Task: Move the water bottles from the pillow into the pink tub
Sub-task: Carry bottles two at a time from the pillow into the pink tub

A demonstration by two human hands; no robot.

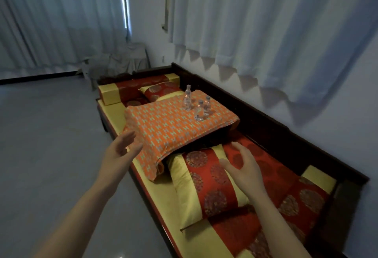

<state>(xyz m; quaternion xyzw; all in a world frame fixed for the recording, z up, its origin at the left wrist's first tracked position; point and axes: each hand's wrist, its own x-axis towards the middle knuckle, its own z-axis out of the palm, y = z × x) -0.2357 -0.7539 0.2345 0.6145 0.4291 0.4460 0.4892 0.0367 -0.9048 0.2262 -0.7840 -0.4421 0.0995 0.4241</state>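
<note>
Light: I see a dim, bluish room, daylight through a bright slit in the curtains (123, 0) | Shadows: jagged curtain-hem shadow on the wall (235, 69), soft ones under both forearms | Glare: faint sheen on the floor (41, 135) | Quality: I get soft focus, wide-angle bending at edges

bottles on a pillow, on a bench by the wall

three clear plastic water bottles (197, 104) stand close together on the far right part of the orange patterned pillow (171, 126), which lies on the long dark wooden bench (286, 141) beneath the white curtain (266, 32).
</note>
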